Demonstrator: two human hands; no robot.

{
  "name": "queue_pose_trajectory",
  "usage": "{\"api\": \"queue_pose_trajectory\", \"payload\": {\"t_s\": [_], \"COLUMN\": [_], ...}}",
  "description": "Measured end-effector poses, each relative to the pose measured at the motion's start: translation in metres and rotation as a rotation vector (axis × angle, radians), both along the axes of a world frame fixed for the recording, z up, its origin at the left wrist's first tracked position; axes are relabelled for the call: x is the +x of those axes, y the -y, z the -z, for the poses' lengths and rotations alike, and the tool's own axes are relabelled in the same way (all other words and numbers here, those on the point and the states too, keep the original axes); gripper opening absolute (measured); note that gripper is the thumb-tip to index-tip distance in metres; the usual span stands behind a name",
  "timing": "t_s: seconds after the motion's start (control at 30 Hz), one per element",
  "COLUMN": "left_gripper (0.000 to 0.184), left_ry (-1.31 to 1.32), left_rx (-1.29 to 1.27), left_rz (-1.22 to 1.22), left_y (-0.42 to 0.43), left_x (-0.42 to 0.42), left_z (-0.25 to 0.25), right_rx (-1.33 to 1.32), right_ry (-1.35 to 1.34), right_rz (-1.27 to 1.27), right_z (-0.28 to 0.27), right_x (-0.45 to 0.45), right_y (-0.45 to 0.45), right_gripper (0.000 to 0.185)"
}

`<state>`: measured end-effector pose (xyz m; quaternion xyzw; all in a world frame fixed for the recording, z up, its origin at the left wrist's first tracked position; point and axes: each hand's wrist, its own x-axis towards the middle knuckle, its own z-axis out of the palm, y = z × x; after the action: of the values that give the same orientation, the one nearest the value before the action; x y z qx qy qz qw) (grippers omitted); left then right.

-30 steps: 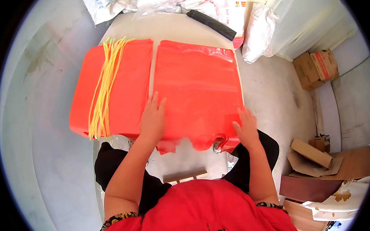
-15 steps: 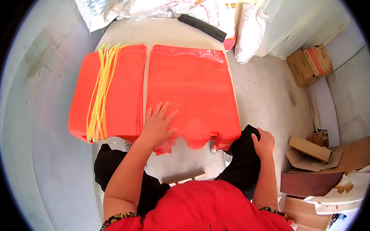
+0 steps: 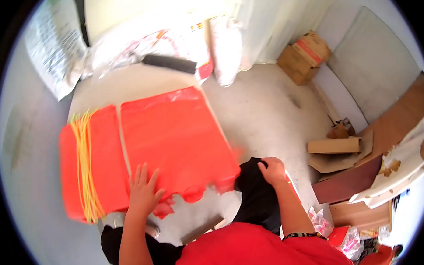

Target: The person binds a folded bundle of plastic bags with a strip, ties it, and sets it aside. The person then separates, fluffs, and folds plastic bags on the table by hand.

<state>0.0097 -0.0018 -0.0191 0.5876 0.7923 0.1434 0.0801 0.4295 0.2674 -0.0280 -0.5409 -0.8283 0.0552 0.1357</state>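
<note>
My left hand [image 3: 146, 188] lies with spread fingers on the lower left corner of a stack of red plastic bags [image 3: 175, 138]. The stack's front edge is cut in a wavy shape and hangs over the table edge. Beside it on the left is a second red stack [image 3: 109, 159], with a bundle of yellow strings [image 3: 86, 169] laid lengthwise across it. My right hand [image 3: 272, 171] rests on my knee in black trousers, thumb apart from the fingers, with nothing seen in it. A red blur shows at the right edge of the larger stack.
A black roll-like strip [image 3: 170, 63] lies at the back of the table [image 3: 96, 92], before white plastic packaging [image 3: 120, 49]. Cardboard boxes [image 3: 300, 61] stand by the far wall. More cardboard [image 3: 336, 147] and a wooden drawer-like piece [image 3: 359, 214] are at the right.
The view has swung right and up, so the table and bags appear lower and further left. My left hand stays on the bags, my right hand on my knee.
</note>
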Motion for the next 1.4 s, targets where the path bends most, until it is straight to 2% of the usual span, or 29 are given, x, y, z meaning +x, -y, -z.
{"api": "queue_pose_trajectory", "payload": {"t_s": [0.3,0.6,1.2,1.4], "left_gripper": [0.075,0.074,0.075,0.075], "left_ry": [0.037,0.079,0.081,0.082], "left_rx": [-0.033,0.025,-0.02,0.034], "left_rz": [0.002,0.022,0.0,0.014], "left_y": [0.006,0.006,0.002,0.002], "left_x": [0.001,-0.001,0.001,-0.003], "left_z": [0.008,0.015,0.007,0.019], "right_rx": [-0.134,-0.189,-0.186,-0.141], "right_ry": [0.007,0.05,0.009,0.023], "right_rz": [0.082,0.143,0.161,0.125], "right_z": [-0.017,-0.007,0.002,-0.006], "right_x": [0.007,0.024,0.032,0.03], "right_y": [0.008,0.001,-0.003,0.001], "right_gripper": [0.03,0.03,0.032,0.031]}}
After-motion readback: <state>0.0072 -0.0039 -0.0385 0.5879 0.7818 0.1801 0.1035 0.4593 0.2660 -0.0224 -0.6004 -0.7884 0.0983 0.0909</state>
